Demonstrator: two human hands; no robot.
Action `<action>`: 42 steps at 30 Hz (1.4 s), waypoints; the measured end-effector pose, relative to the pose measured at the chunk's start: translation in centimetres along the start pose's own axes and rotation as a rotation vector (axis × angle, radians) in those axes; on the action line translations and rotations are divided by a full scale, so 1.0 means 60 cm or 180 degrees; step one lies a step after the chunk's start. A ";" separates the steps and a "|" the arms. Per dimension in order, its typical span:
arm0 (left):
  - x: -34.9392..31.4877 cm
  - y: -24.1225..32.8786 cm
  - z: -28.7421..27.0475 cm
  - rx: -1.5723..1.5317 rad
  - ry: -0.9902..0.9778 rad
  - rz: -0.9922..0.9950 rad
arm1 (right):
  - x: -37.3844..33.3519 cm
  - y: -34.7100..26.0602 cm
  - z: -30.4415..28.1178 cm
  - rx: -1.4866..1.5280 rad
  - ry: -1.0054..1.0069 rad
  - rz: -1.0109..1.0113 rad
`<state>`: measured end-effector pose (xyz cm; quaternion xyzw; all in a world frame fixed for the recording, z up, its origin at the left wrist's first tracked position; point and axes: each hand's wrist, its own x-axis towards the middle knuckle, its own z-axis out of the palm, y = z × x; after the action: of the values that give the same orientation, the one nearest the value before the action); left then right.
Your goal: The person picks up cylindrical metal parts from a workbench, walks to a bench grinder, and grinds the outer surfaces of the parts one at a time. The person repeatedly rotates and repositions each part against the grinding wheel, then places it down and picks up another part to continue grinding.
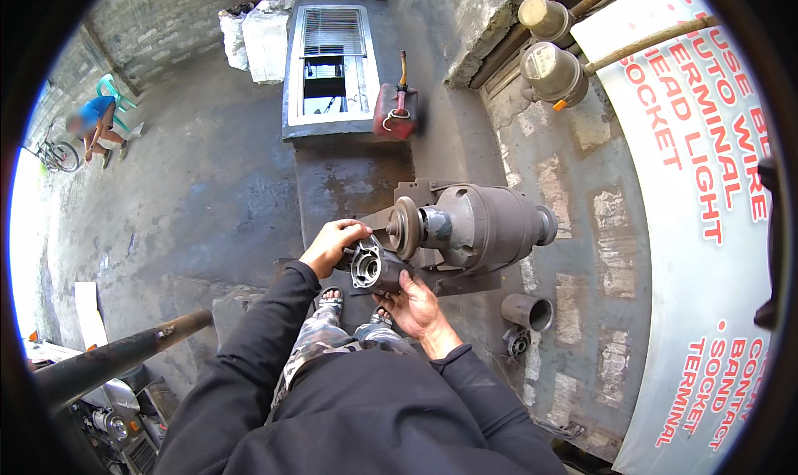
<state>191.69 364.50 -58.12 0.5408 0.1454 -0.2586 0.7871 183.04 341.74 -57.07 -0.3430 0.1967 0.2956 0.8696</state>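
A cast metal housing (366, 269), grey with a round bore and bolt lugs, is held in front of me between both hands. My left hand (334, 244) grips its upper left edge, fingers curled over the rim. From the lower right, my right hand (413, 306) cups the housing with the thumb on top; some of its fingers are hidden. Right beside the housing's top stands a round wheel (405, 226) on the shaft of a large grey electric motor (492, 226). Whether housing and wheel touch, I cannot tell.
A metal cylinder (527, 311) and a small round part (516, 342) lie right of me. Beyond the motor are a red container (394, 113) and a white-framed window unit (371, 68). A dark pipe (125, 354) crosses at left. A person (100, 122) bends over far left.
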 end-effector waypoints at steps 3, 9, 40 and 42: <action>0.011 -0.001 -0.007 -0.0101 -0.0118 -0.0098 | -0.002 0.002 0.005 -0.0120 0.0000 0.0021; 0.023 0.001 -0.015 -0.0156 -0.0263 -0.0243 | -0.006 0.005 0.019 -0.0174 0.0121 -0.0038; 0.086 -0.096 -0.023 -0.1185 -0.0981 -0.1186 | -0.032 -0.011 0.045 -0.0996 0.0659 -0.0161; 0.080 -0.101 -0.021 -0.1203 -0.0964 -0.1113 | -0.037 -0.015 0.044 -0.1092 0.0657 -0.0179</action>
<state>192.29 362.76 -65.74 0.3067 0.1628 -0.4363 0.8301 182.35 342.27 -53.60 -0.5199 0.2219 0.2636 0.7816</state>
